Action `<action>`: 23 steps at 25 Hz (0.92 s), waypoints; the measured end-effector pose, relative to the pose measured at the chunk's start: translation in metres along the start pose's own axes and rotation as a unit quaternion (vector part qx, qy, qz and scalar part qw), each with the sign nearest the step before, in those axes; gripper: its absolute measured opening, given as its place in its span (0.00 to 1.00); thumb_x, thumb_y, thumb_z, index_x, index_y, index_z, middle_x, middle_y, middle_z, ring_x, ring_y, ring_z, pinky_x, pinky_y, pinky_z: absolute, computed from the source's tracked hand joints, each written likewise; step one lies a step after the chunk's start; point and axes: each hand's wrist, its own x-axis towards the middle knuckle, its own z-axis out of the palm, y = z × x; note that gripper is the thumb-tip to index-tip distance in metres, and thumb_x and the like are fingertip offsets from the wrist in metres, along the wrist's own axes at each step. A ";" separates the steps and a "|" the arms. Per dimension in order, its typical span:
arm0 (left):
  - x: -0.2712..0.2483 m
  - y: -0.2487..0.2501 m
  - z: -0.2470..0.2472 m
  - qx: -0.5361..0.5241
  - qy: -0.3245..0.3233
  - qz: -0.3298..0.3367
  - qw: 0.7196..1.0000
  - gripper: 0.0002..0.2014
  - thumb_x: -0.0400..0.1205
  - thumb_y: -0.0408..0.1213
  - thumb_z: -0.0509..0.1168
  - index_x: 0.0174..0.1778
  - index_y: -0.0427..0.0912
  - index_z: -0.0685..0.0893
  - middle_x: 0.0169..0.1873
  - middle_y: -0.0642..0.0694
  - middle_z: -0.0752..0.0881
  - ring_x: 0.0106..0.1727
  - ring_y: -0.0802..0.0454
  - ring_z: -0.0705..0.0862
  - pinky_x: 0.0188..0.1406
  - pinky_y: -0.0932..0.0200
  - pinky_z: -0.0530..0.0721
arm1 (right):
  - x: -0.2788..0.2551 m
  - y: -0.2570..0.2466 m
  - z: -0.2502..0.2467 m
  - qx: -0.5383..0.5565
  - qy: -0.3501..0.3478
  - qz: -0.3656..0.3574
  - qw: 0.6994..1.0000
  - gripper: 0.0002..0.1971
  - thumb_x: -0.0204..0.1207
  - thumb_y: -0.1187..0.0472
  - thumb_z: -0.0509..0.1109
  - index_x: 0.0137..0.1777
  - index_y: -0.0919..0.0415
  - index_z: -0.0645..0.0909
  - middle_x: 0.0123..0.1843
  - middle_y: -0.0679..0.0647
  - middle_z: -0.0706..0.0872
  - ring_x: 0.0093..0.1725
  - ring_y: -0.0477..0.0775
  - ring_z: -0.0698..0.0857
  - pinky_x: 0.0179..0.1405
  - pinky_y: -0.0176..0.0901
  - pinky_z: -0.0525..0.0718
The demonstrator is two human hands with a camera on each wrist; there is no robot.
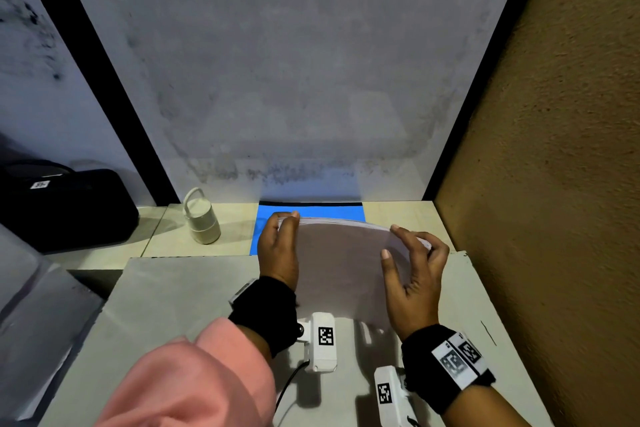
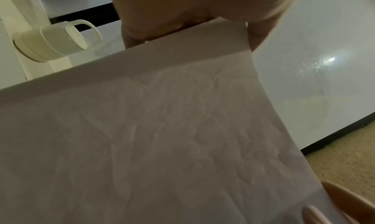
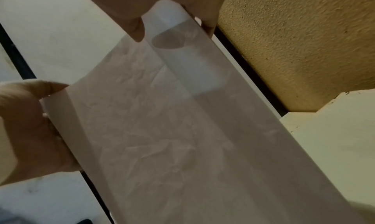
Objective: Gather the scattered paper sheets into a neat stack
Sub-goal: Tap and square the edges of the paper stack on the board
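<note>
Two hands hold one stack of sheets (image 1: 341,263) upright above the middle of the desk (image 1: 173,291), its top edge bowed. The left hand (image 1: 278,250) grips the stack's left edge, fingers curled over the top corner; the right hand (image 1: 414,274) pinches the right edge (thumb in front). One blue sheet (image 1: 311,213) lies flat behind, one jar (image 1: 202,218) at the back left.
</note>
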 end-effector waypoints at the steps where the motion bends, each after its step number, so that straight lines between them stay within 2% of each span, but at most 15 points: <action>1: 0.000 0.001 0.000 -0.003 0.005 0.001 1.000 0.08 0.82 0.34 0.60 0.36 0.41 0.77 0.29 0.50 0.76 0.23 0.68 0.75 0.25 0.78 0.73 | 0.000 0.001 -0.001 0.000 0.003 0.001 1.000 0.20 0.75 0.58 0.69 0.66 0.40 0.74 0.61 0.36 0.61 0.63 0.22 0.66 0.53 0.10 0.70; 3: -0.002 0.001 0.000 -0.011 0.011 0.000 1.000 0.07 0.81 0.37 0.62 0.38 0.41 0.78 0.30 0.50 0.78 0.25 0.68 0.76 0.27 0.78 0.74 | 0.000 0.002 -0.002 0.009 -0.003 0.012 1.000 0.21 0.75 0.57 0.70 0.66 0.40 0.73 0.60 0.35 0.61 0.63 0.23 0.67 0.55 0.15 0.71; 5: -0.002 0.002 0.000 -0.015 0.020 -0.001 1.000 0.07 0.76 0.41 0.61 0.37 0.43 0.79 0.33 0.52 0.79 0.30 0.66 0.77 0.37 0.75 0.76 | -0.001 0.001 -0.001 0.009 -0.007 0.011 1.000 0.21 0.75 0.57 0.70 0.65 0.39 0.72 0.60 0.35 0.62 0.63 0.23 0.67 0.55 0.14 0.71; 8: 0.000 0.000 -0.002 -0.016 0.028 0.027 0.999 0.10 0.76 0.43 0.55 0.35 0.46 0.80 0.36 0.50 0.80 0.41 0.57 0.78 0.52 0.60 0.75 | -0.001 -0.001 -0.001 0.010 -0.011 0.017 1.000 0.21 0.73 0.54 0.68 0.65 0.37 0.70 0.60 0.37 0.63 0.63 0.23 0.68 0.53 0.13 0.72; 9: -0.001 0.000 -0.003 -0.016 0.026 0.030 0.999 0.11 0.78 0.44 0.54 0.35 0.48 0.80 0.37 0.49 0.80 0.42 0.57 0.79 0.53 0.60 0.75 | 0.000 -0.001 -0.001 0.014 -0.012 0.027 0.999 0.22 0.73 0.53 0.67 0.65 0.35 0.68 0.61 0.38 0.64 0.63 0.26 0.69 0.54 0.16 0.72; 10: -0.003 0.000 -0.004 -0.017 0.019 0.030 0.999 0.12 0.80 0.46 0.55 0.36 0.49 0.80 0.38 0.50 0.80 0.41 0.60 0.80 0.52 0.66 0.77 | 0.000 -0.001 -0.001 0.026 -0.008 0.038 0.999 0.23 0.73 0.53 0.68 0.65 0.33 0.66 0.61 0.38 0.66 0.64 0.30 0.71 0.56 0.21 0.74; 11: -0.006 -0.001 -0.004 -0.014 0.001 0.028 1.000 0.11 0.80 0.49 0.57 0.37 0.48 0.79 0.37 0.51 0.81 0.38 0.65 0.81 0.48 0.72 0.78 | 0.000 0.000 -0.001 0.046 0.002 0.056 0.997 0.26 0.73 0.53 0.69 0.66 0.31 0.63 0.63 0.40 0.68 0.64 0.36 0.74 0.58 0.28 0.77; 12: -0.009 -0.002 -0.005 -0.003 -0.025 0.023 0.999 0.12 0.77 0.53 0.62 0.40 0.48 0.79 0.37 0.51 0.82 0.36 0.66 0.81 0.44 0.74 0.79 | 0.000 0.000 0.000 0.075 0.016 0.081 0.994 0.30 0.74 0.55 0.70 0.69 0.32 0.60 0.64 0.43 0.70 0.64 0.42 0.76 0.61 0.36 0.79; 14: -0.013 -0.008 -0.008 0.026 -0.061 0.000 0.998 0.20 0.64 0.54 0.74 0.46 0.48 0.81 0.42 0.49 0.87 0.41 0.58 0.86 0.48 0.64 0.85 | -0.001 0.003 0.000 0.135 0.029 0.152 0.979 0.34 0.74 0.60 0.72 0.72 0.38 0.57 0.64 0.50 0.73 0.63 0.52 0.77 0.65 0.48 0.80; 16: -0.013 -0.012 -0.010 0.030 -0.065 -0.039 0.997 0.25 0.59 0.47 0.81 0.50 0.47 0.83 0.46 0.46 0.90 0.47 0.49 0.89 0.52 0.52 0.88 | 0.001 0.005 0.001 0.165 0.000 0.211 0.963 0.28 0.75 0.62 0.71 0.70 0.44 0.63 0.62 0.53 0.77 0.62 0.55 0.79 0.67 0.57 0.80; 18: -0.011 -0.014 -0.011 0.044 -0.062 -0.070 0.995 0.30 0.55 0.49 0.82 0.51 0.43 0.85 0.47 0.45 0.91 0.49 0.46 0.90 0.57 0.45 0.87 | 0.007 0.005 0.002 0.179 -0.036 0.258 0.949 0.18 0.77 0.65 0.68 0.62 0.46 0.71 0.56 0.51 0.82 0.60 0.56 0.81 0.68 0.62 0.79; 20: -0.009 -0.013 -0.011 0.042 -0.057 -0.069 0.995 0.32 0.54 0.52 0.81 0.51 0.40 0.86 0.48 0.43 0.92 0.51 0.44 0.90 0.58 0.44 0.87 | 0.014 0.005 0.002 0.180 -0.039 0.271 0.945 0.15 0.78 0.69 0.65 0.52 0.44 0.74 0.50 0.45 0.83 0.56 0.55 0.83 0.67 0.61 0.79; 23: -0.006 -0.006 -0.012 0.028 -0.049 -0.051 0.997 0.32 0.55 0.53 0.80 0.52 0.40 0.84 0.47 0.43 0.91 0.47 0.47 0.89 0.54 0.49 0.86 | 0.018 0.003 -0.002 0.189 -0.037 0.253 0.948 0.15 0.78 0.69 0.66 0.48 0.44 0.75 0.49 0.43 0.83 0.50 0.44 0.83 0.66 0.58 0.80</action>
